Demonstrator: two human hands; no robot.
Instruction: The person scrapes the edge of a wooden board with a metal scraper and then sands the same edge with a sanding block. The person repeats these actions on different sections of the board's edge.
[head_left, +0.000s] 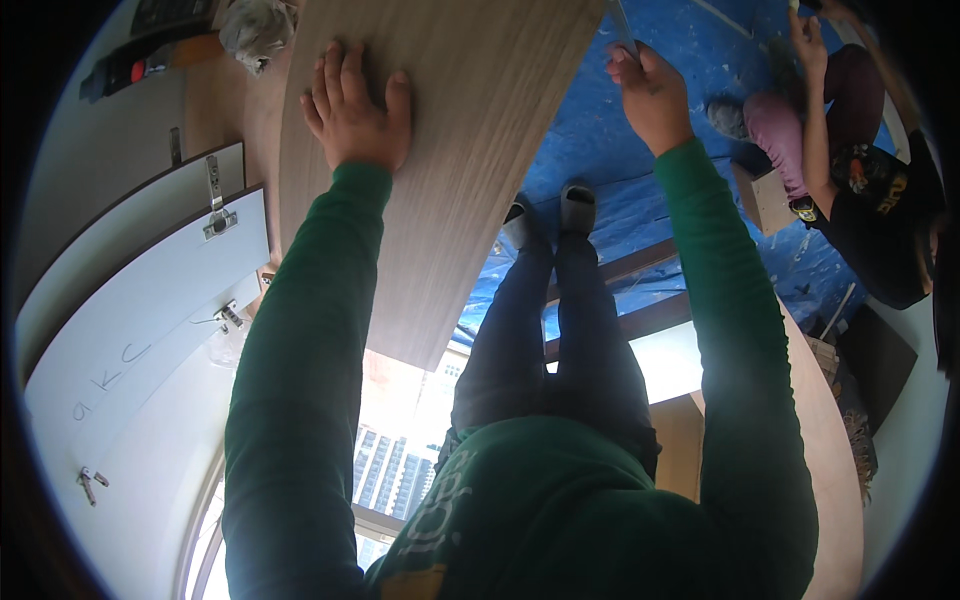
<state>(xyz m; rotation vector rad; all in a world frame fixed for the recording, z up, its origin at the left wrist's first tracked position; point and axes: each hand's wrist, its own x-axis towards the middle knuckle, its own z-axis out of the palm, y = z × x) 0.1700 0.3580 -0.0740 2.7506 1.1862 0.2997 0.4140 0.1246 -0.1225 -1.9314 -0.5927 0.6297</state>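
My left hand (pixel 356 112) lies flat on a wood-grain panel (pixel 470 110), its fingers a little apart and the palm down. The panel is long and flat, with a greyish-brown face. Just beyond the panel's right edge, my right hand (pixel 650 95) is closed around a thin, flat, grey tool (pixel 622 25). Only a narrow strip of that tool shows, running up out of the picture, so its exact kind cannot be told. The right fist is apart from the panel.
White cabinet doors (pixel 150 320) with metal hinges stand at left. A power tool (pixel 150 65) and a crumpled plastic bag (pixel 256 30) sit at upper left. Blue sheeting (pixel 590 140) covers the floor. Another person (pixel 860 170) crouches at right beside a wooden box (pixel 768 203).
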